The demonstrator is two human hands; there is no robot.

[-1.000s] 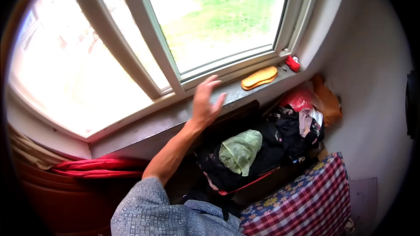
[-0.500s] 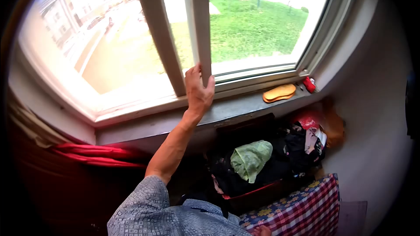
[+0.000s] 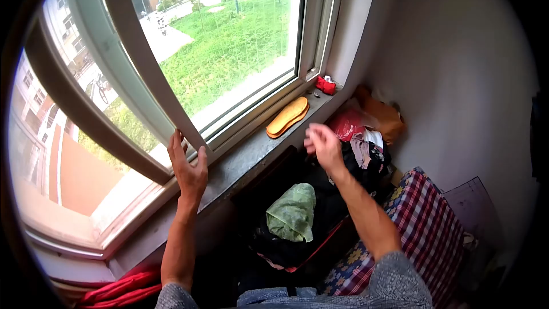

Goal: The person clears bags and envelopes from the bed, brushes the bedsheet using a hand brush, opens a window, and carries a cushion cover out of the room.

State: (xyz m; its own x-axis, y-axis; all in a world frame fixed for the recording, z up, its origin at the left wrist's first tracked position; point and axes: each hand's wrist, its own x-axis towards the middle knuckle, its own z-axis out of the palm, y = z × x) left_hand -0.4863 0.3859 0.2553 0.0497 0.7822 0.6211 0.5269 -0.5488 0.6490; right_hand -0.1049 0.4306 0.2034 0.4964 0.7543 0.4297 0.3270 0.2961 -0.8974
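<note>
My left hand point(image 3: 189, 171) is at the lower end of the pale window sash point(image 3: 150, 68), its fingers and thumb on either side of the upright frame. My right hand point(image 3: 325, 147) is in the air in front of the sill, with fingers curled in and no object visible in them. Just beyond it, a pair of orange-yellow insoles point(image 3: 287, 117) lies on the grey window sill point(image 3: 234, 163). A small red item point(image 3: 326, 84) sits in the sill's far corner.
Below the sill, a green cloth point(image 3: 291, 212) lies on dark clothes, with a red bag point(image 3: 347, 123) and an orange-brown bag point(image 3: 389, 120) behind. A plaid cover point(image 3: 423, 229) is at the lower right. Red fabric point(image 3: 123, 289) hangs at lower left.
The view has turned to the right. My right hand has risen from the bottom edge toward the sill and insoles. My left hand is still at the sash frame.
</note>
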